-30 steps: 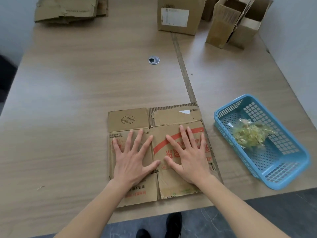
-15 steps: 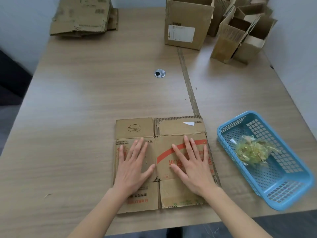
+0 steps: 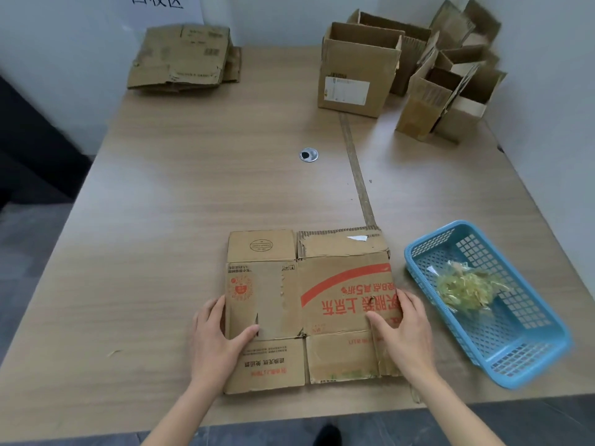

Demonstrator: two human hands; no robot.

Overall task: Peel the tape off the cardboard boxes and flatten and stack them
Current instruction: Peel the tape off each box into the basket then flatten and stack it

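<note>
A flattened cardboard box [image 3: 322,291] with red print lies flat near the front edge of the wooden table [image 3: 193,204]. My left hand [image 3: 215,336] grips its left edge, thumb on top and fingers curled under the side. My right hand [image 3: 405,329] grips the right edge the same way, thumb lying on the printed face. A stack of flattened boxes [image 3: 183,56] sits at the far left corner. Several open, upright boxes [image 3: 357,69] stand at the far right.
A blue plastic basket [image 3: 515,333] holding a wad of peeled tape [image 3: 463,288] sits just right of the flattened box. A round cable grommet [image 3: 308,154] is set in the table's middle. White walls close in the back and right sides.
Both hands slid from pressing flat on top of the box outward to its left and right edges and now grip them. The camera view tilted up.
</note>
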